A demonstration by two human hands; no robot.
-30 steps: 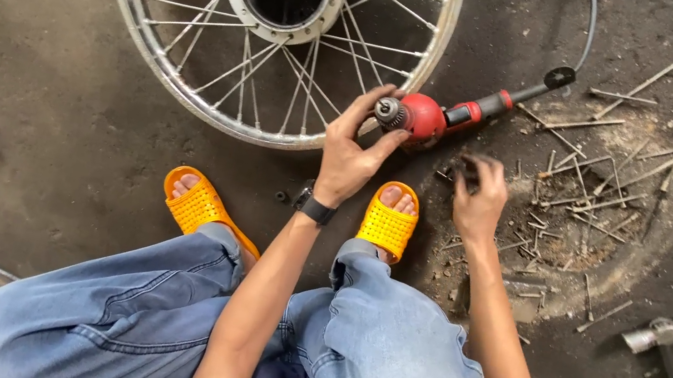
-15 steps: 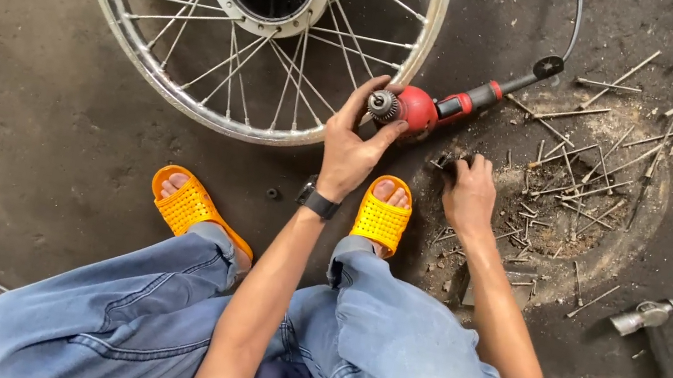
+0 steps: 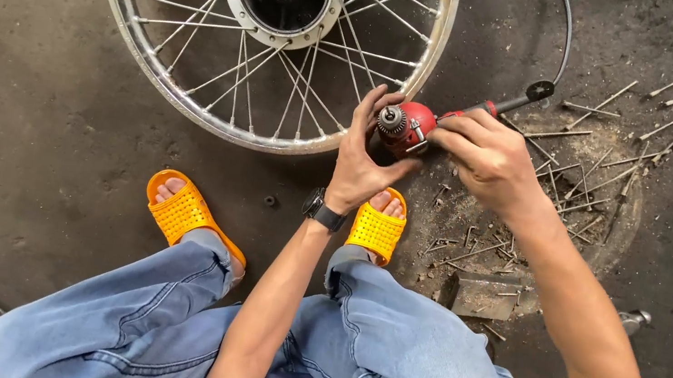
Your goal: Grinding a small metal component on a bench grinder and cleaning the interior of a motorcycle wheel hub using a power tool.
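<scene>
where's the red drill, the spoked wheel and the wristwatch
red drill [image 3: 410, 125], head view, on its red body behind the chuck
spoked wheel [image 3: 212, 110], head view, on the lower rim
wristwatch [image 3: 322, 210], head view, on the dark band at the left wrist

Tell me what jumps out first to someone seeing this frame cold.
Both hands meet mid-frame on a red power drill: the left hand cups its chuck end, the right hand grips the body. Just above, a spoked wheel with a dark hub lies flat on the grimy floor. Loose metal spokes litter the ground at right, and bright orange sandals stand out below.
</scene>
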